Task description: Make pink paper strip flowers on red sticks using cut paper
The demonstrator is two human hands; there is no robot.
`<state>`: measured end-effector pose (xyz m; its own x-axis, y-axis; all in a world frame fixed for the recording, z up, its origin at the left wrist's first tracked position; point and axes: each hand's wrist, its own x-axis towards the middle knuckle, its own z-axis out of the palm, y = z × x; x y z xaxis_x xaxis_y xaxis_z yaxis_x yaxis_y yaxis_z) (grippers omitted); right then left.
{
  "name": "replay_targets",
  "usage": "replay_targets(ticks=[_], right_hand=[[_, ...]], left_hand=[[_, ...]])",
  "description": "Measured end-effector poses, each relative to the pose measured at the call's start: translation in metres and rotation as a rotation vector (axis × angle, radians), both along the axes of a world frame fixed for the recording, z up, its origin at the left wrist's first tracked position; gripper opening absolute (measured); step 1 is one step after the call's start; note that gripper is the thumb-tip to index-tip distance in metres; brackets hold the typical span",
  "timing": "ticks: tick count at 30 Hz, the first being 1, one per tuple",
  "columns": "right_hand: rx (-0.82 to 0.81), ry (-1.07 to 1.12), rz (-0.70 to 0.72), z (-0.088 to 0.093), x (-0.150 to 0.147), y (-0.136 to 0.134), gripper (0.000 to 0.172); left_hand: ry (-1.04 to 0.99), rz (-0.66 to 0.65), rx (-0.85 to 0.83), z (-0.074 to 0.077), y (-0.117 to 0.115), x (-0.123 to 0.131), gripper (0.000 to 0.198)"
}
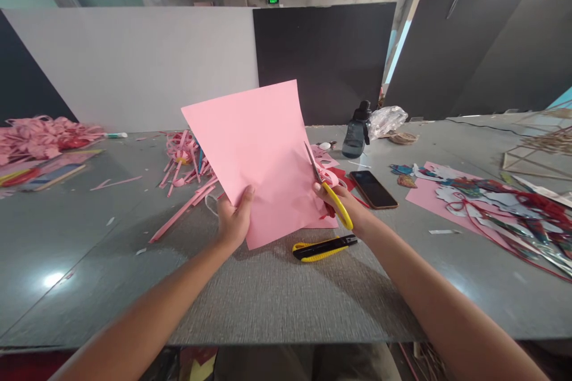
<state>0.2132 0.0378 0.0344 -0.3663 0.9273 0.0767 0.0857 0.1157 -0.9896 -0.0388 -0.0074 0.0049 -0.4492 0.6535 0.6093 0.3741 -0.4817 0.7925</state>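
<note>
A sheet of pink paper (254, 149) is held up and tilted above the table. My left hand (236, 217) grips its lower left edge, thumb on the near face and fingers behind. In my right hand (342, 202) are scissors with yellow handles (338, 207), their blades pointing up along the sheet's right edge. The right fingers are partly hidden; whether they also touch the paper I cannot tell. Below the sheet, a yellow and black box cutter (324, 247) lies on the table. Pink strips (185, 161) are heaped behind the sheet's left side.
To the right lie a phone (373, 189), a water bottle (356, 131) and a pile of coloured cutouts and red cord (491, 202). A large heap of pink paper loops (40, 137) sits at far left. Panels (326, 59) stand behind the grey table (268, 303).
</note>
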Motion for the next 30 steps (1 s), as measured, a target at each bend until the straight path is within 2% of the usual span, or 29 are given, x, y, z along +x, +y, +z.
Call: replay_targets(ticks=[10, 15, 30], right_hand=[[-0.016, -0.044, -0.11, 0.0055, -0.002, -0.0036, 0.066], [-0.005, -0.043, -0.119, 0.0093, -0.005, -0.0035, 0.064], [-0.024, -0.064, -0.09, 0.0036, -0.0017, -0.0002, 0.062]], left_hand=[[-0.008, -0.001, 0.018, 0.0064, -0.0022, 0.0035, 0.043], [-0.016, 0.005, 0.0, 0.0053, -0.0012, 0.0031, 0.04], [0.036, 0.04, 0.023, 0.0068, -0.0021, 0.0039, 0.034]])
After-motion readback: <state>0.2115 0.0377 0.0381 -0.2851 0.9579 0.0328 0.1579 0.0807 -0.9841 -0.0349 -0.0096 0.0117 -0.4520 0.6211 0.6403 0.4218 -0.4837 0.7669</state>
